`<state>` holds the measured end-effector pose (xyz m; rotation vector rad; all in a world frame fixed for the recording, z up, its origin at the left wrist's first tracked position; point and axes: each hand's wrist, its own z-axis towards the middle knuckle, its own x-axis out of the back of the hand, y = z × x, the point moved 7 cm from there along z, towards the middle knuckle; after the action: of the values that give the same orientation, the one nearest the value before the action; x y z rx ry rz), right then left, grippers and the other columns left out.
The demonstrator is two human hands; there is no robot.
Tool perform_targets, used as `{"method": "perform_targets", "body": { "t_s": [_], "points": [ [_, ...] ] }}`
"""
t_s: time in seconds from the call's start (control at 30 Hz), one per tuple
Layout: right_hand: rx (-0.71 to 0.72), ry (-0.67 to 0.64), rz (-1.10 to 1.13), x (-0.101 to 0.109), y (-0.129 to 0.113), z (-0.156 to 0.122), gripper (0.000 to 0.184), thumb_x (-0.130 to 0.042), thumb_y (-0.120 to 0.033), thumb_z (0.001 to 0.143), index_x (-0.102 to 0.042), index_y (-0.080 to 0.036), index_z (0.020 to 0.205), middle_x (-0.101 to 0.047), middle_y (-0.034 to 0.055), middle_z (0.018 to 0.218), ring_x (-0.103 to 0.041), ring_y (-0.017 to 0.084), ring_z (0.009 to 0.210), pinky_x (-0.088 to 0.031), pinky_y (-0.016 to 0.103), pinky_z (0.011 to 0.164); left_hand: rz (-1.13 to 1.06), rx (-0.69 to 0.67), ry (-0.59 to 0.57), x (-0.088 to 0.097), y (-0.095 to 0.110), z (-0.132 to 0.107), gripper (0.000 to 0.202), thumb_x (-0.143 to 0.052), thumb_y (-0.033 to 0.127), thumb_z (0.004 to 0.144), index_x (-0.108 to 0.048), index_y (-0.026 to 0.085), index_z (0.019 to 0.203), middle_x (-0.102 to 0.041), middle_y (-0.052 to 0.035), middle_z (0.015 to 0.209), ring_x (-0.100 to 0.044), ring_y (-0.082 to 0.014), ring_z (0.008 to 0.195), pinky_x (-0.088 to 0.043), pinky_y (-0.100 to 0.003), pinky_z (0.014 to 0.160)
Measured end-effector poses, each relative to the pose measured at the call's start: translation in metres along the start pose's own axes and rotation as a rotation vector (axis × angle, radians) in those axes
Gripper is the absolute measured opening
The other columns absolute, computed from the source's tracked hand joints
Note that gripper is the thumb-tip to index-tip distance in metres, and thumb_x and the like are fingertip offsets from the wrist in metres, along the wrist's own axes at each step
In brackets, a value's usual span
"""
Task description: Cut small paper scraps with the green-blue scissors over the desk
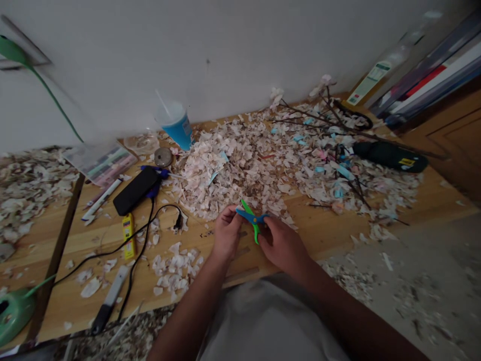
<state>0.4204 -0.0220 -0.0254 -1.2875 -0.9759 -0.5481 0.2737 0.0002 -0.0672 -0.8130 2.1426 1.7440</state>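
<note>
Both hands meet over the front of a wooden table (pixel 323 235). My right hand (pixel 282 244) grips small scissors (pixel 251 218) with blue and green blades and handles, the blades spread apart. My left hand (pixel 226 233) is closed in a pinch at the tip of the blue blade; whether it holds a scrap I cannot make out. Just beyond the hands lies a big heap of pale pink paper scraps (pixel 240 170).
A blue cup (pixel 177 129) stands by the wall. A black case (pixel 136 190), pens (pixel 101 199), a yellow tube (pixel 128 235), a black cable (pixel 143 240) and a craft knife (pixel 108 301) lie left. Dark twigs (pixel 330 123) and a dark green tool (pixel 391 156) lie right.
</note>
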Motion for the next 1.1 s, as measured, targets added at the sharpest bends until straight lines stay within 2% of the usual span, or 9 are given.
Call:
{"method": "perform_targets", "body": {
  "t_s": [0.2,0.33,0.53,0.8,1.03,1.1],
  "points": [
    [0.004,-0.005,-0.015,0.0,0.0,0.0,0.022,-0.051,-0.024,0.088,-0.054,-0.018,0.109,-0.066,0.012,0.103,-0.063,0.027,0.096,-0.047,0.036,0.08,0.168,-0.066,0.015,0.002,0.006,-0.001,0.026,-0.083,0.04,0.073,-0.07,0.017,0.078,-0.066,0.0004,0.069,-0.058,-0.0101,0.061,-0.047,-0.021,0.063],
    [-0.007,-0.023,-0.016,-0.001,0.002,0.001,0.018,-0.049,-0.023,0.089,-0.054,-0.019,0.106,-0.066,0.0106,0.1,-0.063,0.025,0.091,-0.046,0.035,0.077,0.183,-0.085,0.007,0.002,0.008,0.0,0.027,-0.081,0.042,0.074,-0.069,0.018,0.078,-0.066,0.0001,0.069,-0.058,-0.0106,0.061,-0.046,-0.021,0.063],
    [0.011,0.024,0.001,0.002,0.003,0.0,0.022,-0.053,-0.023,0.087,-0.054,-0.019,0.109,-0.066,0.0119,0.106,-0.063,0.026,0.098,-0.047,0.036,0.082,0.239,-0.079,-0.018,-0.003,0.011,-0.002,0.028,-0.081,0.042,0.074,-0.066,0.017,0.076,-0.064,0.0011,0.067,-0.057,-0.0102,0.061,-0.046,-0.021,0.061],
    [-0.001,0.013,0.029,0.003,0.006,0.001,0.012,-0.05,-0.022,0.089,-0.055,-0.02,0.1,-0.067,0.0095,0.097,-0.063,0.024,0.087,-0.046,0.033,0.075,0.325,-0.081,-0.031,-0.005,0.015,-0.004,0.028,-0.078,0.042,0.075,-0.066,0.018,0.08,-0.063,0.001,0.071,-0.054,-0.0097,0.063,-0.044,-0.021,0.062],
    [-0.005,-0.016,0.059,0.005,0.008,0.0,0.015,-0.052,-0.021,0.087,-0.055,-0.021,0.102,-0.068,0.0094,0.1,-0.065,0.025,0.092,-0.046,0.033,0.078,0.39,-0.167,-0.046,-0.008,0.023,-0.005,0.024,-0.078,0.038,0.076,-0.066,0.018,0.08,-0.06,0.0009,0.07,-0.052,-0.0099,0.063,-0.042,-0.021,0.061],
    [-0.018,-0.008,0.058,0.005,0.009,0.0,0.015,-0.053,-0.02,0.087,-0.055,-0.021,0.102,-0.068,0.0092,0.1,-0.065,0.024,0.092,-0.046,0.033,0.078,0.357,-0.147,-0.062,-0.007,0.019,-0.005,0.024,-0.078,0.039,0.077,-0.066,0.018,0.08,-0.061,0.0008,0.071,-0.053,-0.0099,0.064,-0.044,-0.021,0.062]
  ]
}}
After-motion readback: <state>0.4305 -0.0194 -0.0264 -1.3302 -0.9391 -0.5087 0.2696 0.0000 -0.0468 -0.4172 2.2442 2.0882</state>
